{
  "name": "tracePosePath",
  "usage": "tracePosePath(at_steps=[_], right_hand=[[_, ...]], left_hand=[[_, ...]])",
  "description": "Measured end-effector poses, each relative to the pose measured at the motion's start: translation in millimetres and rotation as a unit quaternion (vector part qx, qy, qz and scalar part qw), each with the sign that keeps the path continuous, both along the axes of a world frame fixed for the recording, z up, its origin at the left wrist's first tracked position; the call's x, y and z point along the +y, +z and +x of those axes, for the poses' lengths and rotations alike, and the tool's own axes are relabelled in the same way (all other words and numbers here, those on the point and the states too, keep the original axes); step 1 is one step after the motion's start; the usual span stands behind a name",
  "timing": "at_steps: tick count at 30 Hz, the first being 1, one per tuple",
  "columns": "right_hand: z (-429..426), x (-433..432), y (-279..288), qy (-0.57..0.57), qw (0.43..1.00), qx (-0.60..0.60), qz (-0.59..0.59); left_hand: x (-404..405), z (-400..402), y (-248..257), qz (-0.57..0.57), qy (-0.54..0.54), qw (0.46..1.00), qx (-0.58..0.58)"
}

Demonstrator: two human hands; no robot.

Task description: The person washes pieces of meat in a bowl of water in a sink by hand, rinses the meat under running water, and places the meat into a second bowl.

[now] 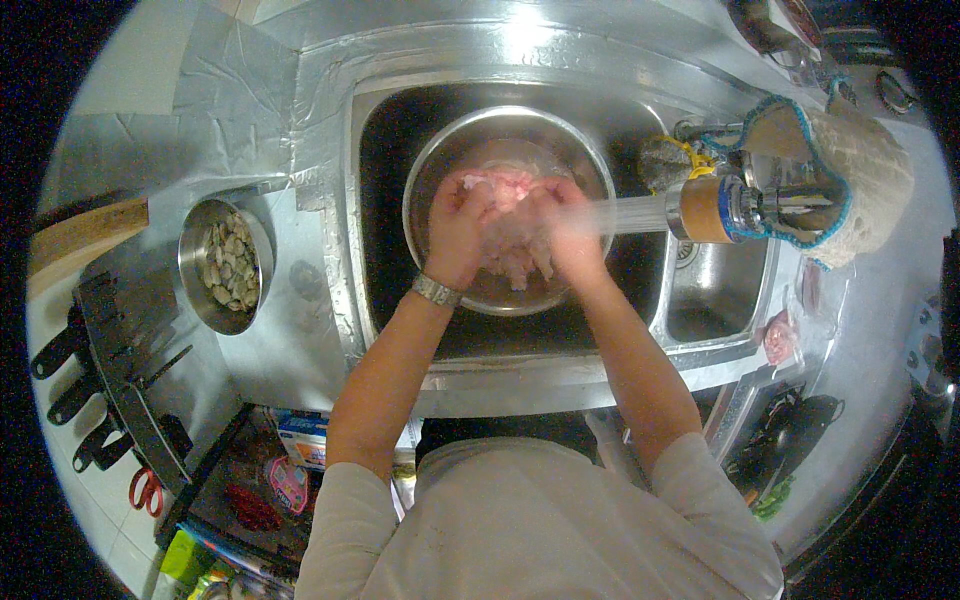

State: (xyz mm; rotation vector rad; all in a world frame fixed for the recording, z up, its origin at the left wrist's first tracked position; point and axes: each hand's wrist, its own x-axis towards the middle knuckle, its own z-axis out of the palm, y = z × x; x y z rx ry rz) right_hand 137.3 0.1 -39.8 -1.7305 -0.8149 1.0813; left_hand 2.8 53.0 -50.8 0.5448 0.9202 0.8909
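A round stainless steel bowl (414, 169) stands in the large basin of the sink (390, 315), with pale pink raw meat (517, 274) lying in water inside it. My left hand (459, 221), with a metal-banded watch (437, 290) on the wrist, grips a pink piece of meat (508, 184) from the left. From the right, my right hand (574, 229) holds the same mass. A spray of water (634, 214) from the faucet head (705, 208) strikes around my right hand and blurs it. My fingertips are partly hidden among the meat.
On the left counter sits a metal bowl (262, 262) of greyish food pieces, probably shellfish. Beyond it, several black-handled knives (60, 356) and red-handled scissors (146, 491) hang at a rack. A cloth (862, 180) drapes by the faucet; a small basin (712, 300) adjoins on the right.
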Motion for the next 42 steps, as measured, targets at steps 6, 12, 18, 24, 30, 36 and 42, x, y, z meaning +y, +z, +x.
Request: tracePosePath(at_steps=[6, 12, 18, 24, 30, 36, 42], right_hand=[[-7.4, 4.2, 10.3, 0.024, 0.995, -0.092, 0.001], [-5.7, 9.6, 2.2, 0.021, 0.995, -0.098, -0.027], [-4.2, 9.8, 0.5, 0.000, 0.998, -0.059, -0.026], [1.1, 4.2, -6.1, -0.062, 0.985, 0.154, -0.044], [3.8, 5.8, -3.7, -0.100, 0.974, 0.201, -0.045], [12.7, 1.3, -17.4, -0.007, 1.000, -0.002, -0.017], [17.9, 7.2, -13.0, 0.101, 0.993, -0.042, -0.037]], left_hand=[[-1.5, -2.8, -7.9, 0.069, -0.020, 0.991, 0.109], [2.1, -3.3, 3.8, 0.211, -0.070, 0.937, 0.269], [12.6, -10.9, -13.6, 0.202, -0.113, 0.942, 0.244], [6.2, -7.1, -1.4, 0.002, -0.063, 0.993, 0.096], [3.5, -2.3, 6.7, -0.017, -0.042, 0.996, 0.070], [2.4, -0.3, -6.4, -0.023, -0.042, 0.997, 0.061], [-0.8, 6.9, -21.8, 0.076, -0.078, 0.978, 0.179]])
